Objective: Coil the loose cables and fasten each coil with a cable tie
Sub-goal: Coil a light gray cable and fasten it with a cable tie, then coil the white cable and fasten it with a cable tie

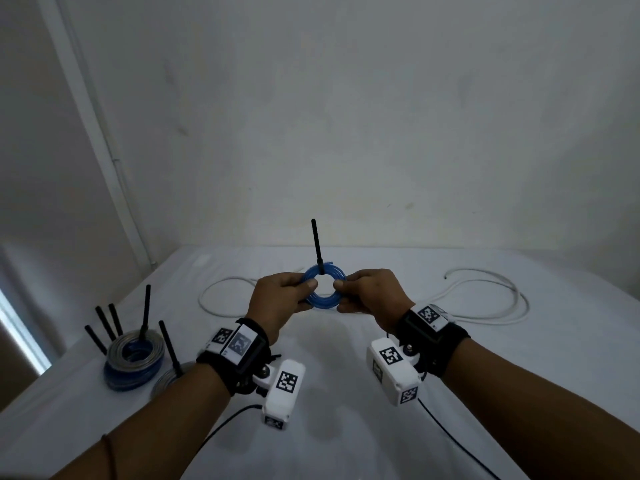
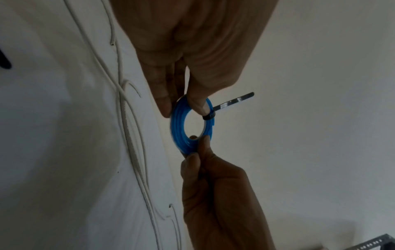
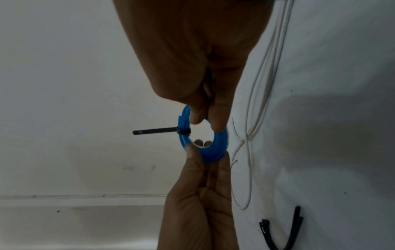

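Observation:
A small blue cable coil (image 1: 322, 299) is held up above the white table between both hands. My left hand (image 1: 308, 287) pinches its left side and my right hand (image 1: 341, 285) pinches its right side. A black cable tie (image 1: 317, 244) is cinched round the top of the coil, its long tail standing straight up. In the left wrist view my left hand (image 2: 182, 109) grips the blue coil (image 2: 177, 125) by thumb and fingers, with the tie tail (image 2: 233, 101) sticking out sideways. The right wrist view shows my right hand (image 3: 207, 121) pinching the coil (image 3: 215, 152) beside the tie (image 3: 153, 131).
A loose white cable (image 1: 485, 299) sprawls over the far half of the table (image 1: 346, 438). At the left edge stands a stack of tied grey and blue coils (image 1: 135, 358) with tie tails upright, and a grey coil (image 1: 166, 379) beside it. Spare black ties (image 3: 284, 231) lie on the cloth.

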